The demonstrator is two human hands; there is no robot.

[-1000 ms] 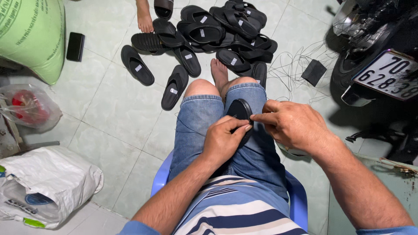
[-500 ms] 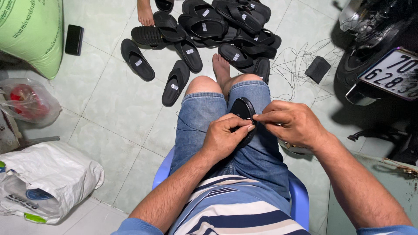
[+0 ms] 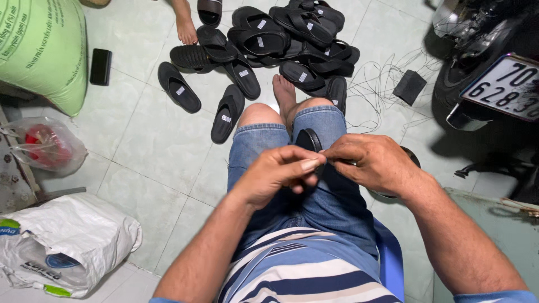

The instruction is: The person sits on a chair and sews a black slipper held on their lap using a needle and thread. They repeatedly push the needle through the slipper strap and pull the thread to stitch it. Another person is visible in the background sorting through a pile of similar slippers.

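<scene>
I sit on a blue plastic chair (image 3: 390, 261) in denim shorts with a black sandal (image 3: 308, 140) standing on my lap between my thighs. My left hand (image 3: 278, 174) pinches something small at the sandal's near edge, fingertips pressed together. My right hand (image 3: 373, 163) meets it from the right, fingers closed on the sandal's strap area; most of the sandal is hidden behind both hands. The pinched item is too small to make out.
A heap of black sandals (image 3: 281, 39) lies on the tiled floor ahead, with another person's bare foot (image 3: 185, 25) beside it. Thin thread (image 3: 382, 78) and a black pad (image 3: 409, 87) lie right. A motorbike (image 3: 494, 73), green sack (image 3: 42, 50), white bag (image 3: 62, 244) surround me.
The hands have drawn slightly closer together over the sandal, and the left fingertips now pinch tighter. The view has shifted a little; nothing on the floor moved.
</scene>
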